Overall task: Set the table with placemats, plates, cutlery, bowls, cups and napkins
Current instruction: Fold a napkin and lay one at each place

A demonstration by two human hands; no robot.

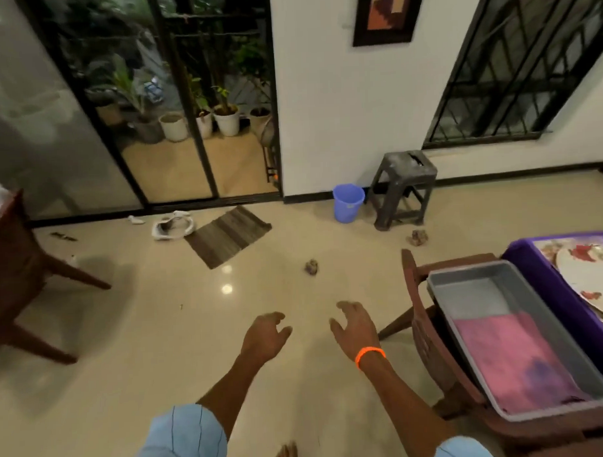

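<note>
One plate [589,279] shows at the far right edge, cream with red floral blotches, lying on a patterned placemat [550,247] on the purple-covered table [534,288]; only part of it is in view, the rest cut off by the frame. Just beside the table, a grey plastic tray [473,284] sits on the seat of a brown chair [423,326], and inside it lies a pink cloth [513,361] with a bluish patch, filling the nearer half of the tray. My right hand [356,329], orange band [369,354] on the wrist, hangs over the floor well short of the tray, fingers spread and loosely curled, gripping nothing. My left hand [266,335] is next to it, fingers loosely bent and slightly apart, also holding nothing. Light blue sleeves [184,437] cover my upper arms. Further out: a brown woven mat [228,234] on the shiny floor, a blue bucket [347,202] by the wall, a dark stool [403,187] beside it, another wooden chair [18,272] at left, and potted plants [226,118] behind the glass door.
</note>
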